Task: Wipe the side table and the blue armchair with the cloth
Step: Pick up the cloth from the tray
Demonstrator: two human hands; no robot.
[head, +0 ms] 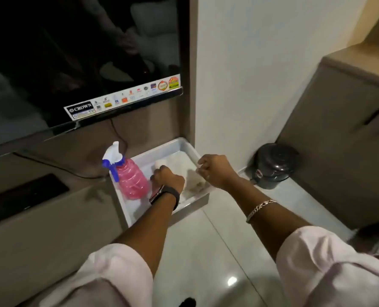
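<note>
A white tray [185, 144] rests at the right end of a low TV cabinet. Inside it stands a pink spray bottle [132, 181] with a white and blue trigger head. A white cloth [162, 163] lies in the tray, with more pale cloth to its right. My left hand [168, 177], with a dark watch on the wrist, is down in the tray with its fingers curled around the white cloth. Over the tray's right rim hovers my right hand [215, 171], fingers loosely bent and holding nothing. The side table and the blue armchair are out of view.
A large dark TV [80, 63] hangs above the cabinet [51, 222], with a black cable behind the bottle. A white wall column [261, 74] rises right of the tray. A small black pedal bin [272, 166] and a brown cupboard [343, 140] stand at the right on glossy floor tiles.
</note>
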